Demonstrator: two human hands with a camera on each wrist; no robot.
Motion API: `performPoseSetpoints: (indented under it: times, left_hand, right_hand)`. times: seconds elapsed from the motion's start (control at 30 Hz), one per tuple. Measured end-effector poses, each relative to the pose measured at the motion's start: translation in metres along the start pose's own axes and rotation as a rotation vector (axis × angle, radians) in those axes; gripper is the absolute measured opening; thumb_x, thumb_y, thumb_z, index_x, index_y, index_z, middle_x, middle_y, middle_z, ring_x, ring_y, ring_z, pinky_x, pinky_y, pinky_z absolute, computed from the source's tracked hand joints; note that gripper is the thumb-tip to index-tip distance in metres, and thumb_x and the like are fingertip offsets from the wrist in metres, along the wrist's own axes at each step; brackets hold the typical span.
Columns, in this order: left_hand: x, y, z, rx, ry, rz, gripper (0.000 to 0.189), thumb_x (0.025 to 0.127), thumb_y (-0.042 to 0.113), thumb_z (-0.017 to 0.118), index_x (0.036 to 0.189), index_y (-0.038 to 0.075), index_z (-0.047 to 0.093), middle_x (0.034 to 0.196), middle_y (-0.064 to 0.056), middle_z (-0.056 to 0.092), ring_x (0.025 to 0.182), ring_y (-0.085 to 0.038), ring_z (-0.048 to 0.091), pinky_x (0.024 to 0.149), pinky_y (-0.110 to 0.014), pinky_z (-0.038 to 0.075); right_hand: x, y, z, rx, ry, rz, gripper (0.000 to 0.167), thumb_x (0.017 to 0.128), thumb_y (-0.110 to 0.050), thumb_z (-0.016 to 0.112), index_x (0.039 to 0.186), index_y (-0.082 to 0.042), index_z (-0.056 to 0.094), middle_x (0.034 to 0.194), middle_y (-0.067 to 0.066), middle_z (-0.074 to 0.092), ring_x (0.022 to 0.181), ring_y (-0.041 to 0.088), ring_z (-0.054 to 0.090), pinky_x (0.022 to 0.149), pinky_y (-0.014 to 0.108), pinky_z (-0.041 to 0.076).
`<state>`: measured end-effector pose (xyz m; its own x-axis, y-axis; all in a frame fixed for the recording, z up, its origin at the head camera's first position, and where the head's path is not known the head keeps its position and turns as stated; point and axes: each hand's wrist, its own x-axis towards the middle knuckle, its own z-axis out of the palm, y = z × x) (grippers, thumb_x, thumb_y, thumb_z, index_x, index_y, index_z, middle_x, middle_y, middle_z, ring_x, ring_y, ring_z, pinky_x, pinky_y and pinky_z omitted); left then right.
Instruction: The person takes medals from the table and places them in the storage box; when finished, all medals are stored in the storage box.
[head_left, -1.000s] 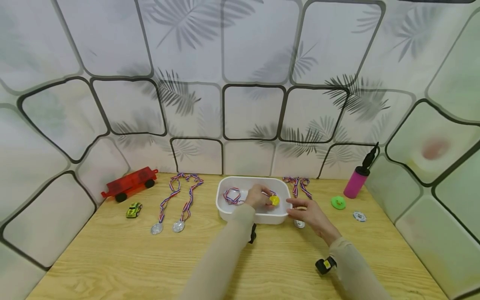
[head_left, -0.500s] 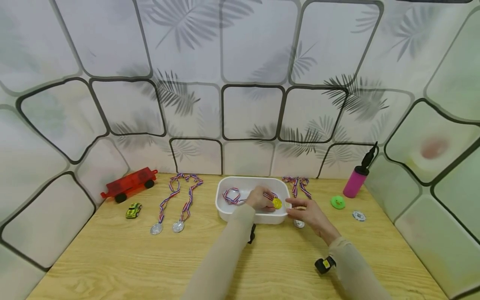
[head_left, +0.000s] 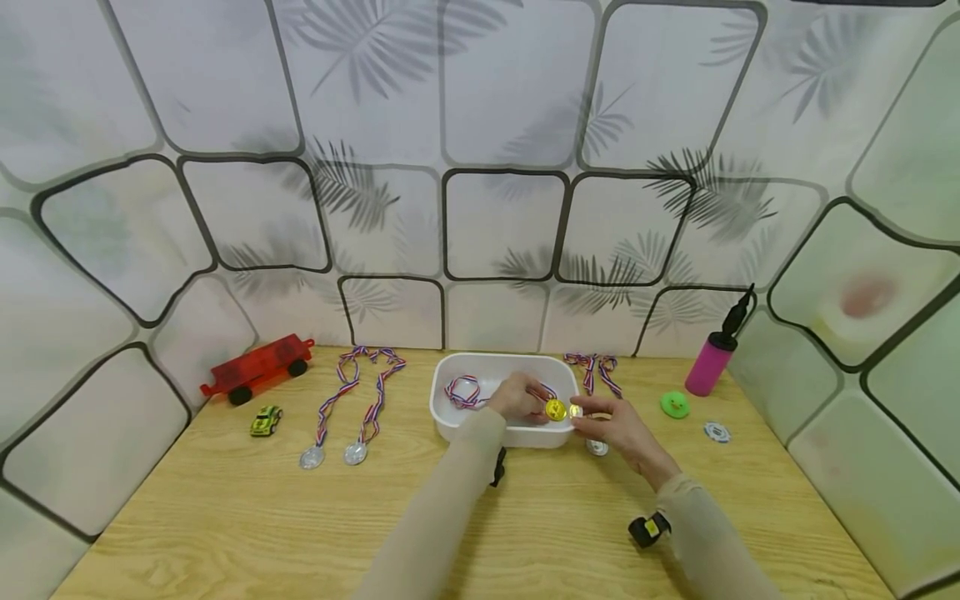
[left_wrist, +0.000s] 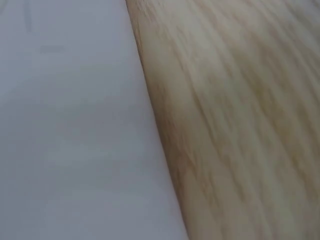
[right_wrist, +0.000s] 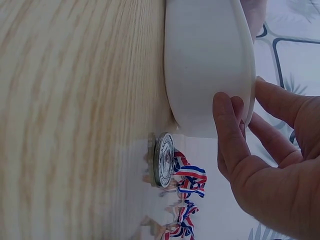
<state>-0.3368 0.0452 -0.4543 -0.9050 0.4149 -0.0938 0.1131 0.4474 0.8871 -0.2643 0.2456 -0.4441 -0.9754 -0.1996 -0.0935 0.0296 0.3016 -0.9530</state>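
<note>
In the head view, my left hand [head_left: 517, 396] reaches into a white plastic box [head_left: 453, 429], fingers curled at a gold medal [head_left: 555, 409] on a striped ribbon. The medal is right of the fingertips, near the box's right end, where a gold patch shows beside the rim. My right hand [head_left: 617, 427] grips that end of the box, fingertips on its outer wall and rim in the right wrist view. Another striped ribbon [head_left: 463, 392] lies coiled inside the box, left of my hand. A silver medal [right_wrist: 164, 160] lies under my right hand. The left wrist view misses the left hand.
Two silver medals [head_left: 356, 452] with spread ribbons lie left of the box. Further left are a red wagon [head_left: 258, 368] and a small green toy car [head_left: 266, 421]. A green duck [head_left: 675, 405], a poker chip [head_left: 717, 432] and a pink pump [head_left: 711, 367] are at the right.
The gold medal has shifted slightly right and down towards the box's right end, and more of its face shows. Both hands stay almost where they were.
</note>
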Motion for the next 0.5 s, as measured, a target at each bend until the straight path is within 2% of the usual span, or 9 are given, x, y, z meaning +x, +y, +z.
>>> performPoseSetpoints:
  times: [0.1, 0.2, 0.3, 0.33, 0.43, 0.5]
  left_hand:
    - [0.000, -0.001, -0.004, 0.034, -0.003, 0.020, 0.026, 0.081, -0.007, 0.066, 0.105, -0.003, 0.073, 0.094, -0.017, 0.073, 0.075, -0.020, 0.070, 0.065, -0.018, 0.053]
    - [0.000, -0.003, -0.010, -0.026, -0.036, 0.034, 0.028, 0.081, -0.010, 0.065, 0.109, -0.006, 0.070, 0.095, -0.020, 0.073, 0.074, -0.021, 0.071, 0.068, -0.024, 0.057]
    - [-0.003, -0.006, -0.018, -0.110, -0.084, 0.046, 0.028, 0.083, -0.012, 0.062, 0.111, -0.010, 0.067, 0.089, -0.023, 0.072, 0.072, -0.025, 0.071, 0.068, -0.031, 0.060]
    - [-0.002, -0.009, -0.020, -0.124, -0.097, 0.078, 0.026, 0.084, -0.011, 0.062, 0.109, -0.008, 0.068, 0.084, -0.020, 0.071, 0.069, -0.024, 0.070, 0.066, -0.030, 0.060]
    - [-0.007, -0.012, -0.029, -0.141, -0.112, 0.090, 0.024, 0.086, -0.009, 0.062, 0.110, -0.006, 0.069, 0.079, -0.017, 0.070, 0.067, -0.020, 0.068, 0.064, -0.031, 0.060]
    - [-0.010, -0.013, -0.036, -0.134, -0.106, 0.095, 0.025, 0.088, -0.007, 0.062, 0.111, -0.004, 0.069, 0.082, -0.018, 0.069, 0.068, -0.019, 0.067, 0.064, -0.031, 0.060]
  right_hand:
    - [0.000, 0.000, -0.001, 0.004, 0.003, 0.008, 0.056, 0.092, -0.013, 0.069, 0.139, 0.009, 0.047, 0.138, 0.032, 0.047, 0.103, 0.020, 0.062, 0.085, 0.026, 0.057]
    - [-0.001, -0.001, 0.000, 0.003, 0.012, 0.014, 0.055, 0.092, -0.012, 0.069, 0.139, 0.008, 0.048, 0.138, 0.032, 0.047, 0.103, 0.019, 0.062, 0.085, 0.026, 0.056]
    - [-0.002, -0.003, 0.001, 0.000, 0.011, 0.011, 0.054, 0.092, -0.011, 0.069, 0.138, 0.008, 0.049, 0.138, 0.032, 0.048, 0.103, 0.019, 0.062, 0.084, 0.025, 0.056]
    - [-0.002, -0.004, 0.002, -0.002, 0.009, 0.009, 0.054, 0.092, -0.011, 0.069, 0.138, 0.008, 0.049, 0.138, 0.032, 0.048, 0.103, 0.019, 0.062, 0.084, 0.025, 0.056]
    - [-0.003, -0.005, 0.003, 0.010, 0.006, 0.013, 0.053, 0.092, -0.010, 0.068, 0.138, 0.009, 0.048, 0.138, 0.032, 0.047, 0.102, 0.018, 0.062, 0.084, 0.024, 0.056]
    - [-0.004, -0.006, 0.003, 0.021, 0.012, 0.019, 0.053, 0.092, -0.009, 0.067, 0.138, 0.009, 0.048, 0.138, 0.032, 0.047, 0.101, 0.017, 0.062, 0.084, 0.023, 0.056]
